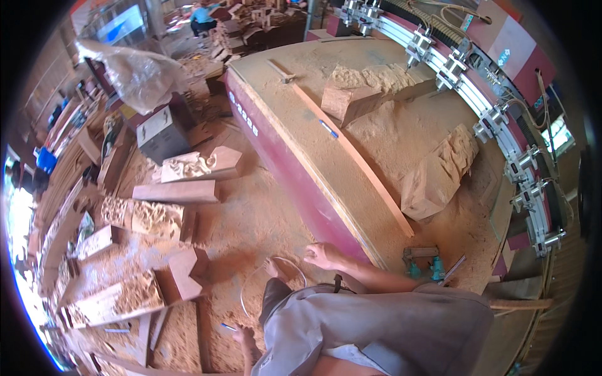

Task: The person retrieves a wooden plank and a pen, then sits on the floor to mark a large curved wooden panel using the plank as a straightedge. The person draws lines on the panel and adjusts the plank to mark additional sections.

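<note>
Low on my left side, my left hand (pixel 244 336) holds a slim blue-and-white pen (pixel 228 326) that points outward over the dusty floor. My right hand (pixel 323 255) is curled closed beside the maroon side panel (pixel 313 203) of a large machine bed; whatever its fingers may hold is hidden. A thin white cord (pixel 243 293) loops over the floor around my bare foot (pixel 276 268), between the two hands. Wood blocks with carved faces, one of them a long carved block (pixel 119 301), lie on the floor to the left of my left hand.
On the sawdust-covered bed (pixel 288 113) rest a long wooden strip (pixel 370 175), a blue marker (pixel 328 129) and two carved blocks, one a tilted block (pixel 439 172). Teal tools (pixel 437 268) sit near its front corner. A gantry with several spindles (pixel 451 69) arches overhead. A person (pixel 202 19) is far back.
</note>
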A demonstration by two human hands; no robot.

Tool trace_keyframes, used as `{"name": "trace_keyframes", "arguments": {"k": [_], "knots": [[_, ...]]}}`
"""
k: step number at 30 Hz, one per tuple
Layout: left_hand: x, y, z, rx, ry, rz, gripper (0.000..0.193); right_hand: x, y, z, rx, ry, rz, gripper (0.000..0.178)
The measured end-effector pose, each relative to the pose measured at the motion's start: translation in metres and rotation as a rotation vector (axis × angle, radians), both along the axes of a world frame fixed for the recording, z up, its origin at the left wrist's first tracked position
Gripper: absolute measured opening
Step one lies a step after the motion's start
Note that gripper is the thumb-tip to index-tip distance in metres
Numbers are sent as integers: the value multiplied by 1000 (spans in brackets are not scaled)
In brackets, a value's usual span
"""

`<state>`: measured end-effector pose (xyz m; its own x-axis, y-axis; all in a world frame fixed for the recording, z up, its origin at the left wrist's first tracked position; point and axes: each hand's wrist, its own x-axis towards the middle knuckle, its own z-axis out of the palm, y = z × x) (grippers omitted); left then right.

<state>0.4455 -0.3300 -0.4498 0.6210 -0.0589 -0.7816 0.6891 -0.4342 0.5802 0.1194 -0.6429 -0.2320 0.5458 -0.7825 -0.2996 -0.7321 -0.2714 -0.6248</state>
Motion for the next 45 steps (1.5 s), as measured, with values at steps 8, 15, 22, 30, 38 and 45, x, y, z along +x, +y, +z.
{"name": "trace_keyframes", "arguments": {"k": [8,15,22,30,38,45], "knots": [[163,-306,102,15,-281,-421,47,29,-155,2,-91,-85,-418,40],[174,-460,125,91,-277,-690,45,70,-252,-3,68,141,-347,39],[178,-503,57,180,-67,-757,39,74,-353,-18,97,4,-517,39],[237,-652,27,-54,-13,-760,35,48,-353,-77,-64,-86,-1008,39],[176,-835,130,-113,-322,-978,40,107,-348,-47,252,-14,-911,43],[209,-716,44,-83,-307,-870,38,120,-421,-41,164,20,-631,38]]}}
